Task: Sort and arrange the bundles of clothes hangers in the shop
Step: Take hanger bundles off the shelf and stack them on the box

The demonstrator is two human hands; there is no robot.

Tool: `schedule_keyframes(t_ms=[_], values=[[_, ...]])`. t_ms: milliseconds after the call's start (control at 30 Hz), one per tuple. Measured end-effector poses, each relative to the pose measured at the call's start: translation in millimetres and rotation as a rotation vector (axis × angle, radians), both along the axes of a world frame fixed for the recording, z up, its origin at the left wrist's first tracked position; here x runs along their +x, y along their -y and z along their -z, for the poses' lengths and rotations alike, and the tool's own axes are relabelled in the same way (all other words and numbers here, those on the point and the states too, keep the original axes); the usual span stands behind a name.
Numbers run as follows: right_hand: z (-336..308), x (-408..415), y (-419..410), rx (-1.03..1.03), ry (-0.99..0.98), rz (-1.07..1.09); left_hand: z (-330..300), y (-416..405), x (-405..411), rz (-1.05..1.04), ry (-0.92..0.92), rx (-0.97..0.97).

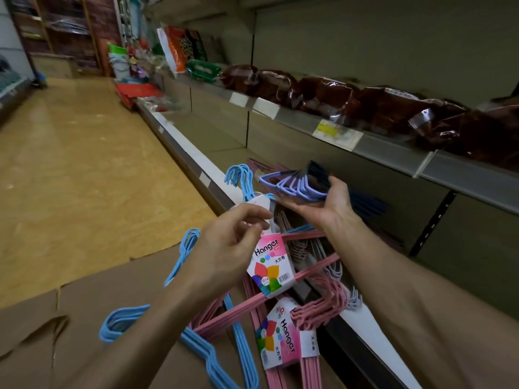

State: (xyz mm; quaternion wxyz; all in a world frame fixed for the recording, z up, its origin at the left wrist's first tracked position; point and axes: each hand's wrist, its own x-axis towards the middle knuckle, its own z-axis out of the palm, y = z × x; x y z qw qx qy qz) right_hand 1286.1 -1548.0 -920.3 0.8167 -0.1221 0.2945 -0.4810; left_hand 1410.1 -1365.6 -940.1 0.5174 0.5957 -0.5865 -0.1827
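both hands worked over flattened cardboard [118, 282] on a shop aisle's wooden floor [84, 164]: right hand [323, 203] gripped lilac hangers [295, 186], left hand [230, 248] pinched a pink bundle's label [271, 265] beside the low shelf [224, 153].

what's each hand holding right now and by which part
Right hand cradles the purple hanger bundle at its shoulder bend; left hand has its grip on the label card of a pink bundle.
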Motion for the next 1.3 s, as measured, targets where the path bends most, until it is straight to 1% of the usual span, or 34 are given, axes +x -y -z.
schedule_keyframes(t_ms=[200,333,600,767,867,967,1100,1233,1300], values=[[1.3,12.1,7.5,-0.052,-0.044,0.063,2.3,-0.6,7.6,-0.025,0.002,0.016],[-4.7,9.1,4.6,-0.097,-0.191,0.029,7.6,-2.2,12.5,-0.029,0.02,0.039],[-8.8,-6.5,-6.5,-0.118,-0.452,0.009,9.1,-5.7,25.7,-0.085,-0.017,0.071],[-13.1,-11.5,-22.8,-0.159,-0.534,0.091,5.8,-15.7,33.9,-0.114,0.013,0.09],[-19.2,-14.5,-30.9,-0.208,-0.592,0.093,-0.3,-22.9,38.7,-0.126,0.027,0.112],[-18.6,-15.8,-38.9,-0.248,-0.637,0.019,-7.7,-30.8,44.5,-0.151,0.009,0.116],[-20.7,-13.0,-70.4,-0.318,-0.657,-0.093,-15.7,-45.0,55.2,-0.179,-0.006,0.137],[-19.3,0.4,-104.4,-0.392,-0.77,-0.283,-22.2,-64.5,75.5,-0.231,0.018,0.154],[-15.6,10.9,-117.7,-0.421,-0.765,-0.341,-26.6,-76.6,87.3,-0.258,0.038,0.157]])
